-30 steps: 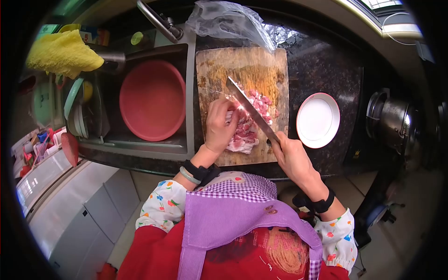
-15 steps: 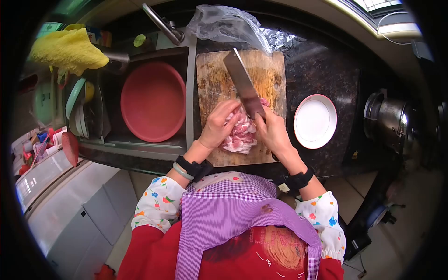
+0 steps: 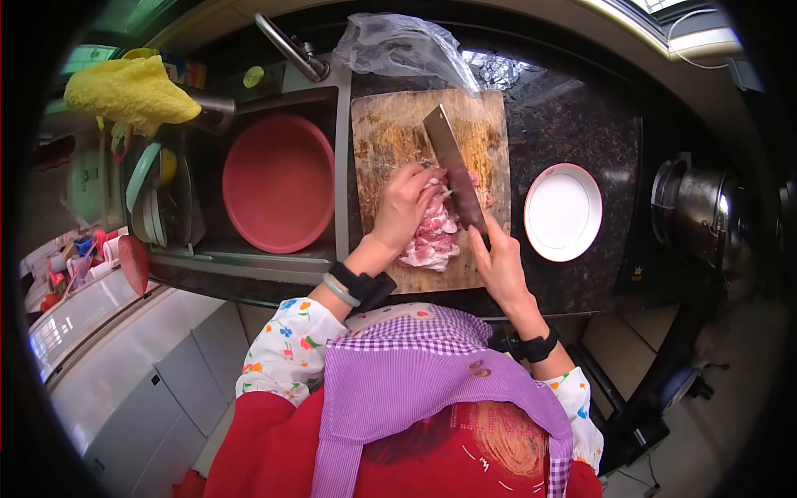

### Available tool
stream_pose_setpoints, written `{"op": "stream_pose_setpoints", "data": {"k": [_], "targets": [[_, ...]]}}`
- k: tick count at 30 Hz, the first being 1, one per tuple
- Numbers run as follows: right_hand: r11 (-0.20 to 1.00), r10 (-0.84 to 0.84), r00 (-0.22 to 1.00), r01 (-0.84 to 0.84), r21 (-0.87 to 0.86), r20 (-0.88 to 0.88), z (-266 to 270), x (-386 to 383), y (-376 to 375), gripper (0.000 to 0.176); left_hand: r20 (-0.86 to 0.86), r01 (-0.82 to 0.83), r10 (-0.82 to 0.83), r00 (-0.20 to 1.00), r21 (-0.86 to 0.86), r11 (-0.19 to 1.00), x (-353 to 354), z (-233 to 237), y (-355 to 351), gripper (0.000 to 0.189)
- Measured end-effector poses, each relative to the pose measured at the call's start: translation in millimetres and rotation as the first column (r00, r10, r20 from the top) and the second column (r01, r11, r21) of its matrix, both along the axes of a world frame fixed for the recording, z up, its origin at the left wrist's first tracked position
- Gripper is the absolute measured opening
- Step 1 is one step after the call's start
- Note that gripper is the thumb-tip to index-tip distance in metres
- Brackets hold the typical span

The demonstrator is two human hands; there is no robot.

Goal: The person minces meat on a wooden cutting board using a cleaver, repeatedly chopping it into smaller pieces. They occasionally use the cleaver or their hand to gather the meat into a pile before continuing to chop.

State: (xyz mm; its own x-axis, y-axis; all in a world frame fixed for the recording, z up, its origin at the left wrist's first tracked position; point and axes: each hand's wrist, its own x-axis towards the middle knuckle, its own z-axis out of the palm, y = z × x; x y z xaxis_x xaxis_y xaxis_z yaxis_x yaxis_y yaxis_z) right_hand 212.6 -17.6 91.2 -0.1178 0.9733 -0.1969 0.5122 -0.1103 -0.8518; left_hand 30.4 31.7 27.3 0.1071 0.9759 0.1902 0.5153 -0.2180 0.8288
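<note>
A heap of raw pink-and-white meat (image 3: 433, 238) lies on the worn wooden cutting board (image 3: 390, 124). My left hand (image 3: 404, 202) presses on its upper part with curled fingers, close beside the blade. In my right hand (image 3: 501, 259) is a cleaver (image 3: 454, 166), its broad blade slanting up and left across the board along the meat's right side. The handle is hidden within my grip. A few small meat pieces (image 3: 476, 189) show to the right of the blade.
A white bowl with a red rim (image 3: 563, 212) stands right of the board. Left is a sink with a red basin (image 3: 280, 184) and a faucet (image 3: 292, 48). A clear plastic bag (image 3: 403, 48) lies behind the board; a metal pot (image 3: 699, 207) is far right.
The cleaver and my right hand have shifted right and nearer to me, away from the left fingers. My left hand has stayed on the meat, its fingers slightly farther right.
</note>
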Motion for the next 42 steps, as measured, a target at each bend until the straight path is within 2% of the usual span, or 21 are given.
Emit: {"op": "stream_pose_setpoints", "data": {"k": [1, 2, 3, 5, 8, 10, 12, 16, 18, 22, 28, 30, 34, 37, 38, 39, 40, 42], "targets": [[1.000, 0.004, 1.000, -0.004, 0.000, 0.002, 2, 1, -1, 0.027, -0.043, -0.021, 0.023, 0.999, 0.045, 0.999, 4, -3, 2, 0.022], [0.995, -0.014, 1.000, 0.016, -0.097, 0.019, 5, 4, -1, 0.028, -0.041, -0.024, 0.026, 0.999, 0.046, 0.999, 3, -3, -1, 0.022], [0.981, -0.032, 0.999, 0.038, -0.190, 0.037, 7, 5, 0, 0.028, -0.134, -0.012, 0.018, 0.991, 0.048, 0.999, 2, 1, -4, 0.024], [0.991, -0.019, 1.000, 0.021, -0.135, 0.019, 13, 5, -2, 0.029, -0.275, -0.003, 0.028, 0.961, 0.091, 0.996, -3, 9, -7, 0.026], [0.999, 0.005, 0.999, -0.003, -0.047, 0.033, 20, 7, -7, 0.030, -0.329, 0.005, 0.044, 0.943, 0.146, 0.989, -11, 25, -9, 0.026], [1.000, 0.016, 0.998, -0.016, 0.001, 0.062, 25, 8, -7, 0.030, -0.300, 0.006, 0.036, 0.953, 0.137, 0.991, -12, 25, -9, 0.027], [0.999, 0.031, 0.997, -0.029, -0.038, 0.064, 30, 10, -6, 0.032, -0.169, -0.017, 0.041, 0.985, 0.142, 0.990, -9, 18, -8, 0.026], [0.998, 0.042, 0.995, -0.038, -0.054, 0.087, 24, 14, -12, 0.031, -0.081, -0.053, 0.070, 0.994, 0.186, 0.981, 0, 12, 0, 0.024], [0.983, 0.125, 0.981, -0.102, -0.153, 0.150, 21, 17, -12, 0.030, -0.096, 0.087, -0.068, 0.993, 0.208, 0.974, 0, 3, 1, 0.020], [0.973, 0.183, 0.961, -0.147, -0.177, 0.208, 14, 16, -17, 0.029, -0.057, -0.025, 0.036, 0.998, 0.188, 0.982, 0, -6, -7, 0.021], [0.980, 0.177, 0.950, -0.145, -0.138, 0.257, -14, -15, 17, 0.023, -0.033, -0.055, 0.060, 0.998, 0.150, 0.987, 4, -13, -11, 0.021], [0.986, 0.137, 0.973, -0.153, 0.071, 0.186, -29, -29, 41, 0.016, -0.059, -0.027, 0.037, 0.998, 0.155, 0.988, 1, -11, -12, 0.021], [0.987, 0.109, 0.988, -0.121, 0.108, 0.111, -23, -11, 39, 0.014, -0.059, 0.011, -0.001, 0.998, 0.166, 0.986, -5, -4, -13, 0.020], [0.990, 0.100, 0.982, -0.083, -0.113, 0.159, 14, 4, 21, 0.016, -0.048, -0.050, 0.060, 0.997, 0.178, 0.983, -8, 5, -13, 0.020], [0.989, 0.103, 0.982, -0.084, -0.119, 0.156, 21, 8, 17, 0.016, -0.026, -0.086, 0.092, 0.995, 0.188, 0.978, -9, 6, -13, 0.020], [0.984, 0.113, 0.979, -0.086, -0.157, 0.172, 27, 12, 14, 0.016, 0.039, -0.142, 0.138, 0.990, 0.105, 0.984, -9, 4, -11, 0.026], [0.977, 0.123, 0.974, -0.086, -0.193, 0.189, 29, 14, 10, 0.016, 0.039, -0.140, 0.137, 0.990, 0.103, 0.985, -10, 2, -4, 0.026], [0.987, 0.105, 0.977, -0.080, -0.139, 0.188, 32, 16, 4, 0.016, -0.051, -0.153, 0.163, 0.985, 0.161, 0.975, -11, 0, 16, 0.032]]}}
